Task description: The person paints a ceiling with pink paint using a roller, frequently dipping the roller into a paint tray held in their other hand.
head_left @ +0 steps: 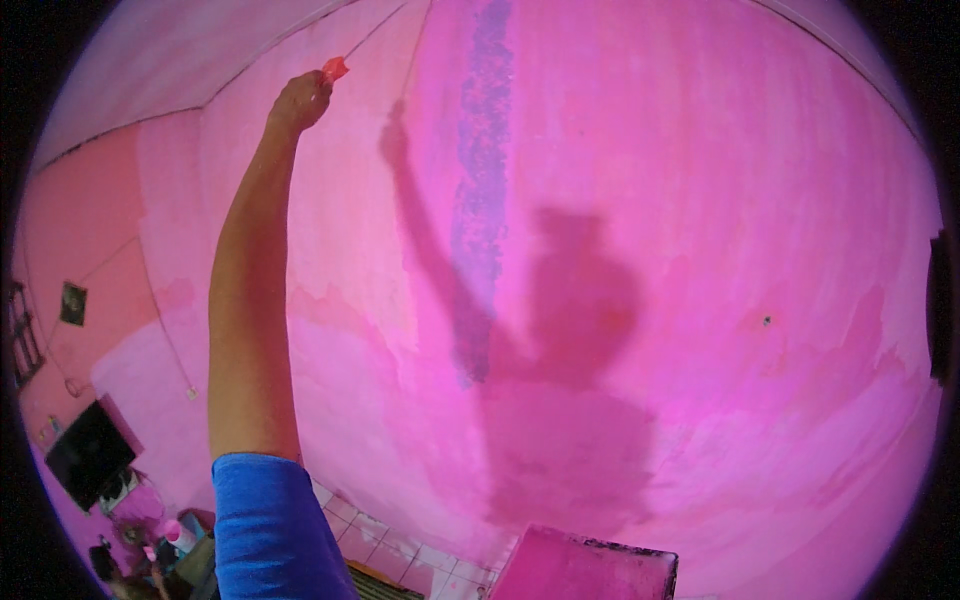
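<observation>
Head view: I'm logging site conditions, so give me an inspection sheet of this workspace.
Surface: pink wall, unevenly coloured, with a rough purple band running vertically.
Things in use: red-orange handle, a thin rod extending toward the upper edge.
Clutter: mixed items, lower left, too small to name.
Grips: left grip closed on the handle; right grip out of view.
Cables: thin cable down the left wall to a small pale fitting.
Surroundings: dark screen, tiled floor, pink flat-topped piece.

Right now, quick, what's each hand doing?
Left hand: closed, holding an orange handle with a thin rod extending from it.
Right hand: out of view, cannot be told.
</observation>
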`<state>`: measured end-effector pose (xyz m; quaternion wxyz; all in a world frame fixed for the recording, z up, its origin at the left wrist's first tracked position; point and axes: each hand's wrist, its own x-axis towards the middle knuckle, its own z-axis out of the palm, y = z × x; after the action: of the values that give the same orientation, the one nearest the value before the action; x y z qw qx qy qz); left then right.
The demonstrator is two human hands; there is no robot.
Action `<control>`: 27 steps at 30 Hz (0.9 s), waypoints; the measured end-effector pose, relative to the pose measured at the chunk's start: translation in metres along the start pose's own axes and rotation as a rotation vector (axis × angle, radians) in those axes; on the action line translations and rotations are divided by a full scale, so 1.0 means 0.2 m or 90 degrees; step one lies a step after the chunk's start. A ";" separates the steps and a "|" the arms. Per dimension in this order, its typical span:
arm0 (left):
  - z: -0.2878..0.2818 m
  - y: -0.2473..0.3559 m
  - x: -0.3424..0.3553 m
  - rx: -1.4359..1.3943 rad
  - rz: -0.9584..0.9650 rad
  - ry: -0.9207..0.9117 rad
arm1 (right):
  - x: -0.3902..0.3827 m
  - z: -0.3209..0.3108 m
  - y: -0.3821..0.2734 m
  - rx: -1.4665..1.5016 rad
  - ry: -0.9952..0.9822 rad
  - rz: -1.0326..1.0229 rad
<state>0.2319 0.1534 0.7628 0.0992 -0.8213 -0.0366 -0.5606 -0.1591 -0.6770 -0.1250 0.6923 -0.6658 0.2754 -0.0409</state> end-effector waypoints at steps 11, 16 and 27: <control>0.13 -0.02 -0.97 -0.059 -0.088 -0.039 | -0.20 0.11 -0.27 0.064 0.060 -0.209; 0.01 -0.12 -0.65 -0.094 0.052 0.044 | -0.19 0.14 -0.44 0.076 0.096 -0.125; 0.27 0.08 -1.18 -0.177 0.023 0.026 | -0.04 0.14 -0.19 -0.093 -0.141 -0.510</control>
<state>0.1962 0.1613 0.5228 -0.0051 -0.8159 0.0583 -0.5752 -0.1421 -0.6522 -0.0871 0.5981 -0.7679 -0.0791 -0.2151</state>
